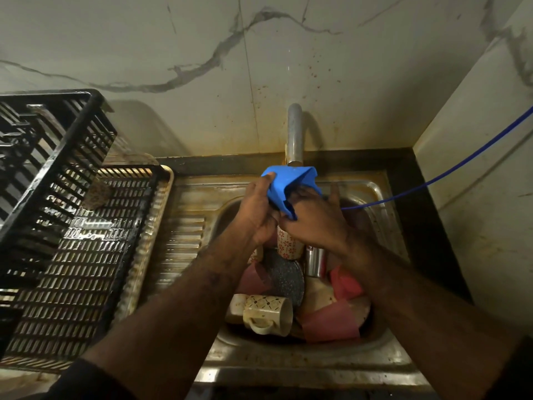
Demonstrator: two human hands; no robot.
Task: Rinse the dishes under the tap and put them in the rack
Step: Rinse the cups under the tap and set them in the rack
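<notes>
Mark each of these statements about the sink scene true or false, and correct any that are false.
1. Both hands hold a blue container just below the tap. True: the left hand and the right hand grip it there.
2. The black rack stands to the right of the sink. False: it stands to the left of the sink.
3. A patterned mug lies on its side in the sink. True.
4. The sink holds only the mug. False: a flowered cup, a steel cup and pink dishes are piled there too.
5. A blue tube runs in from the right. True.
</notes>
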